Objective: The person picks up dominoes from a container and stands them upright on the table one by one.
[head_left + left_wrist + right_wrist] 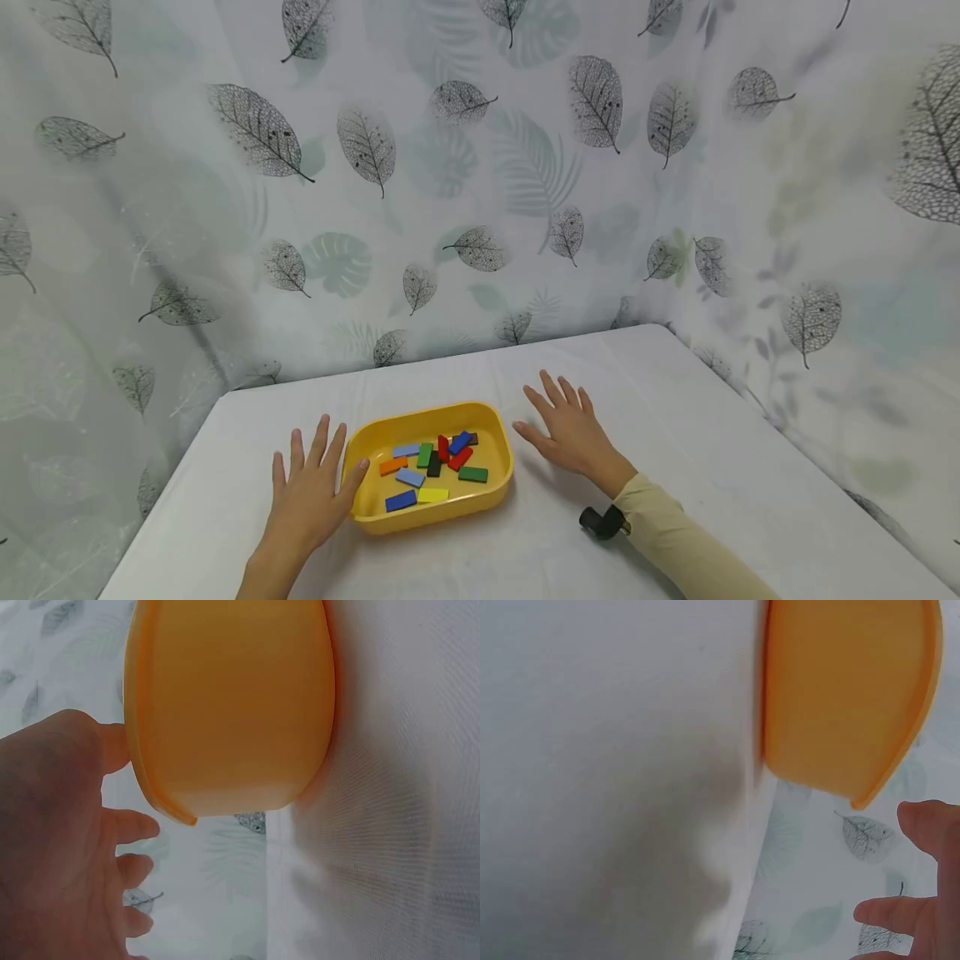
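A yellow plastic tray [480, 500] stands on the table and holds several small coloured blocks, among them a yellow block [432, 496], an orange block [393, 466] and a green block [472, 474]. Some blocks overlap at the tray's right side, where a blue block [460, 442] lies across others. My left hand [307, 504] is spread at the tray's left end, its thumb by the rim; whether it touches cannot be told. To the right of the tray, my right hand [573, 433] hovers with fingers spread, apart from it. Neither hand holds anything.
A white cloth covers the table [600, 367]. Behind it and along both sides hang leaf-patterned curtains [465, 183]. A black device [602, 522] is worn at the right wrist, by the beige sleeve [675, 533].
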{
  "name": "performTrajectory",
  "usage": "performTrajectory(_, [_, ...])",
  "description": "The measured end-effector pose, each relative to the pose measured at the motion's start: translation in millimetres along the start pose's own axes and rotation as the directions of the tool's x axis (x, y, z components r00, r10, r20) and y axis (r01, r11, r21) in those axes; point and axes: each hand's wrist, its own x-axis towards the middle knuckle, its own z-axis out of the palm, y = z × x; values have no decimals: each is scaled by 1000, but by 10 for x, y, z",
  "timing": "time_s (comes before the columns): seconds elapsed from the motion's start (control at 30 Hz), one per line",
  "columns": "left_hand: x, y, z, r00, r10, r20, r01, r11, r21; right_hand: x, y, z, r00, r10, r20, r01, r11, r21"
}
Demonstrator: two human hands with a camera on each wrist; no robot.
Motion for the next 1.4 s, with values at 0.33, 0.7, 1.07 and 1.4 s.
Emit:
performTrajectory(0.33, [-6,52,-67,1000,2,26,-2,1000,-3,119,-310,-122,997,-56,51,56,998,6])
performTrajectory(0.7, [-36,-44,-20,992,103,-72,-116,970,-212,129,-528,-74,993,-87,77,80,993,84])
performTrajectory(1.07, [-51,-230,174,1000,19,-23,-29,832,-554,159,-614,37,988,-120,93,110,988,109])
performTrajectory(1.4, [-27,-290,249,1000,3,-8,-7,775,-632,179,-684,105,983,-146,111,128,980,155])
